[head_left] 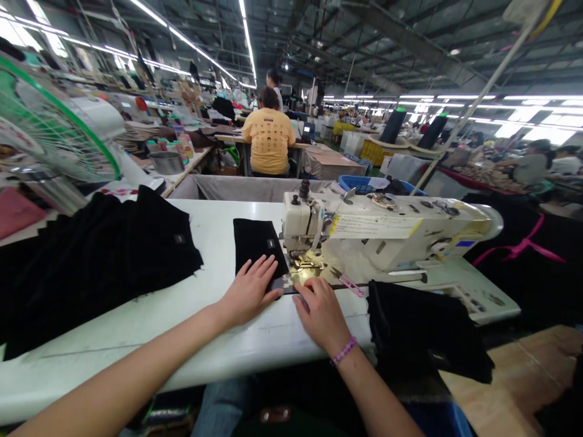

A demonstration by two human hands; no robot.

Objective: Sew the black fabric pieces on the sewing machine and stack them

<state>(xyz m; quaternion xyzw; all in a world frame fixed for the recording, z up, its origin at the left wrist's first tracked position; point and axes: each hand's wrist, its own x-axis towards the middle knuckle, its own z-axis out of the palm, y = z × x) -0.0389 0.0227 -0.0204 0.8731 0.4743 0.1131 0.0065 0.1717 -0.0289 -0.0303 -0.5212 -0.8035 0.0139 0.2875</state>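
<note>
The left hand lay open and flat, its spread fingers pressing on a black fabric panel without gripping it. The right hand lay open just beside it, fingertips at the panel's near end, holding nothing that could be seen. The panel sat on a white sewing table, its long axis running away from the person, tilted slightly, with its right edge just beside the presser foot of an industrial sewing machine. A stack of black fabric lay well left; a black fabric bundle lay right.
</note>
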